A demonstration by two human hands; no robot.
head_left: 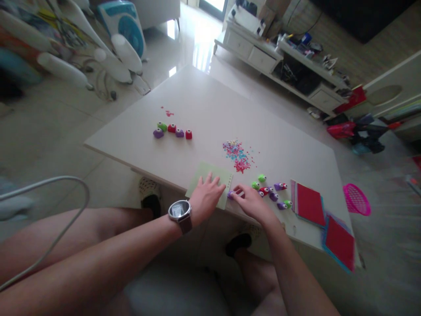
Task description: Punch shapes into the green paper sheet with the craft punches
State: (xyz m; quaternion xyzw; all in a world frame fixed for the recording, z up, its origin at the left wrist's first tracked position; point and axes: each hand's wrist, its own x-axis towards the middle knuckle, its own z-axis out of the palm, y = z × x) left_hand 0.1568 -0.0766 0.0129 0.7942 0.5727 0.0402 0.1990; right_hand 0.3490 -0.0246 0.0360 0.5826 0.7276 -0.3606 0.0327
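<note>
My left hand lies flat with fingers spread on a pale green sheet of paper, near the table's front edge. Along the sheet's right edge runs a row of small punched holes. At that edge, my right hand has its thumb and fingers closed around a small purple craft punch. Just right of it stand several more craft punches in green, red and purple. Beyond the paper lies a heap of tiny pink, blue and pale confetti.
More punches and a few red paper bits sit on the table's left part. Stacks of coloured paper with red tops lie at the right, near a pink basket. A cable loops at the left.
</note>
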